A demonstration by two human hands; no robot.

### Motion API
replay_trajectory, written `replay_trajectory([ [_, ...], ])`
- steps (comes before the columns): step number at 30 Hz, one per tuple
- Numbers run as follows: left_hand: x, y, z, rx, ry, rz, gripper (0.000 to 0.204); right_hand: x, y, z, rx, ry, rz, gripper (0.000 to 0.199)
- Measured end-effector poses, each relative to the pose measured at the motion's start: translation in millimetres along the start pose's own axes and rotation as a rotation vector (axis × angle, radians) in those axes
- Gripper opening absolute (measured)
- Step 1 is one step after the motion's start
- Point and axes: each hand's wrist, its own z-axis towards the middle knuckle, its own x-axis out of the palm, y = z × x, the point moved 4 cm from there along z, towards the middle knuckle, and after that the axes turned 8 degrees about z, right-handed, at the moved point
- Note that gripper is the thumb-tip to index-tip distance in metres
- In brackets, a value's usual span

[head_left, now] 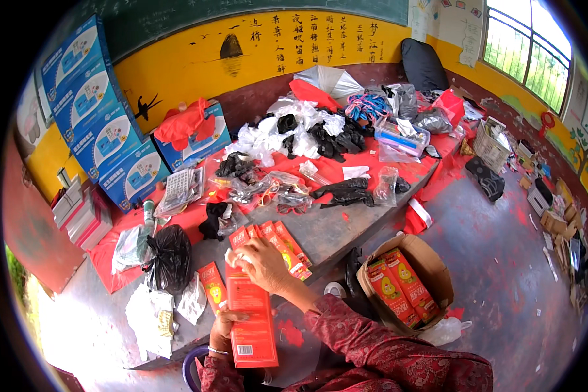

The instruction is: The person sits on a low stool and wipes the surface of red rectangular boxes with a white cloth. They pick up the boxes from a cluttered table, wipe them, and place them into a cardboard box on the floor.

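The left hand (226, 324) curls its fingers around the left side of a tall red box (253, 333), held at the near edge of the table (338, 230). Above it, the right hand (262, 264) reaches across with bent fingers, pinching a white wad (240, 262), perhaps tissue or cloth, at the box's far end. Just left of the box lies a smaller red packet (212, 287); more red packets (287, 243) lie fanned just beyond the right hand. To the right, an open cardboard carton (440, 271) holds similar red boxes (393, 287). Farther left sits a knotted black bag (170, 260). Beyond, white and black garments (297, 136) heap on red cloth (362, 161), and blue boxes (104, 124) stand stacked at far left.
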Motion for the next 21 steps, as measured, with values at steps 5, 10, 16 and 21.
replay_trajectory([
  [5,-16,-15,0,0.203,-0.094,-0.109,0.070,-21,-21,-3,0.110,-0.364,-0.002,0.012],
  [10,-11,-10,8,0.175,0.002,0.024,0.065,-19,-16,0,0.318,-0.430,0.296,0.022],
  [16,-29,8,11,0.057,-0.052,-0.017,0.061,10,16,-8,-0.067,-0.047,-0.044,0.009],
  [21,-58,-6,10,0.213,-0.152,-0.069,0.060,21,33,-19,-0.241,0.090,-0.055,0.010],
])
